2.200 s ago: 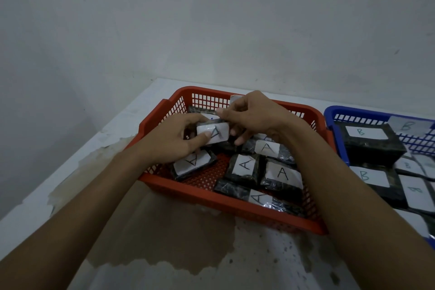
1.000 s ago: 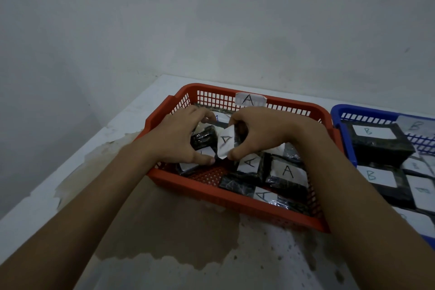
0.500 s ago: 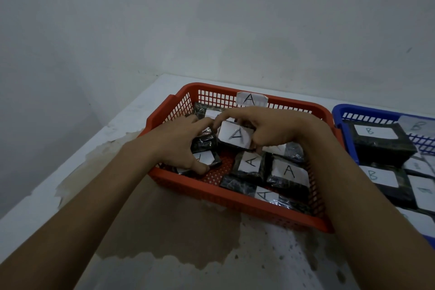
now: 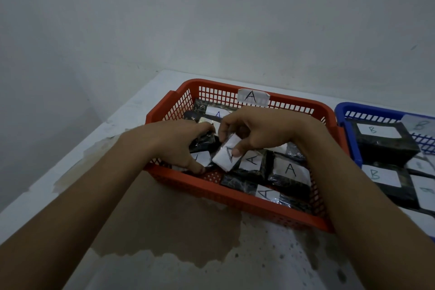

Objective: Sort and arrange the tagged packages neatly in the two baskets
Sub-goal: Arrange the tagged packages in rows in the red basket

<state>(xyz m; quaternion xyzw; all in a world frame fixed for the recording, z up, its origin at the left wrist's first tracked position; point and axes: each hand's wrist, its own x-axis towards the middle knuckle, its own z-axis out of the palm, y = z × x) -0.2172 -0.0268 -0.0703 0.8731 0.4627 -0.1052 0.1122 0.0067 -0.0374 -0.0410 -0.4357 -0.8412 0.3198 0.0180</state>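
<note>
The red basket (image 4: 237, 202), tagged A on its far wall, holds several black packages with white A labels. My right hand (image 4: 261, 129) pinches one A package (image 4: 226, 156), tilted on edge over the middle of the basket. My left hand (image 4: 171, 143) reaches into the basket's left side and grips a black package (image 4: 204, 143) lying there, thumb pressed near the front wall. More A packages (image 4: 289, 172) lie flat at the right. The blue basket (image 4: 346, 125) at the right holds B packages (image 4: 379, 133).
The baskets stand side by side on a white table (image 4: 153, 261) with a worn, stained patch in front of the red one. A grey wall (image 4: 211, 19) rises close behind. The table's left edge runs diagonally at the left.
The A package in my right hand has tipped from lying flat to standing tilted and moved down toward the basket's front. My left hand has stayed low at the left side.
</note>
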